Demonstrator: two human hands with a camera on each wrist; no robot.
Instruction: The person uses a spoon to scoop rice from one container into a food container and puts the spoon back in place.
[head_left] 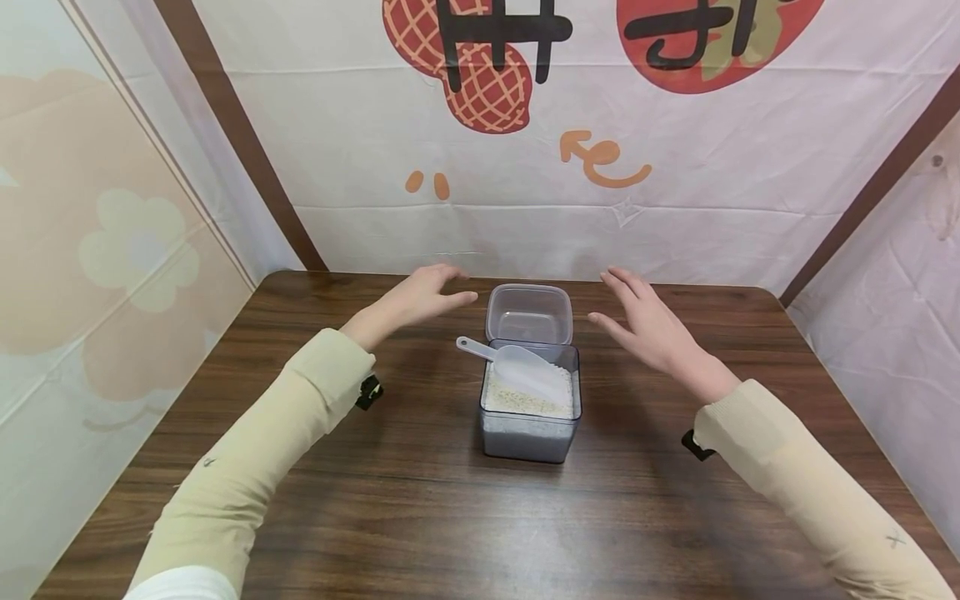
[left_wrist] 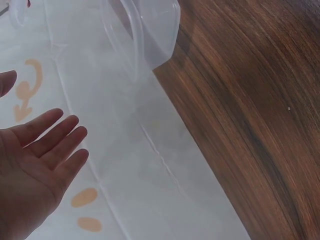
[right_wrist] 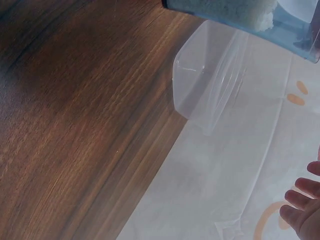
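Above the table's far side, my left hand (head_left: 431, 296) hovers left of a clear plastic container (head_left: 529, 313), fingers extended and holding nothing. On the other side of it my right hand (head_left: 641, 325) is likewise raised with spread fingers and touches nothing. Just in front of the clear container stands a bluish see-through box (head_left: 528, 437) with white rice (head_left: 517, 402) in it. A white scoop (head_left: 525, 371) lies on the rice, its handle sticking out over the box's left rim. Both wrist views show the clear container (left_wrist: 156, 30) (right_wrist: 197, 75) apart from the fingers.
The dark wood table (head_left: 420, 525) ends at a white printed cloth (head_left: 337, 125) hanging behind it. More cloth hangs along the left side (head_left: 112, 333) and the right side (head_left: 885, 250). Small black devices (head_left: 367, 392) sit at the wrists.
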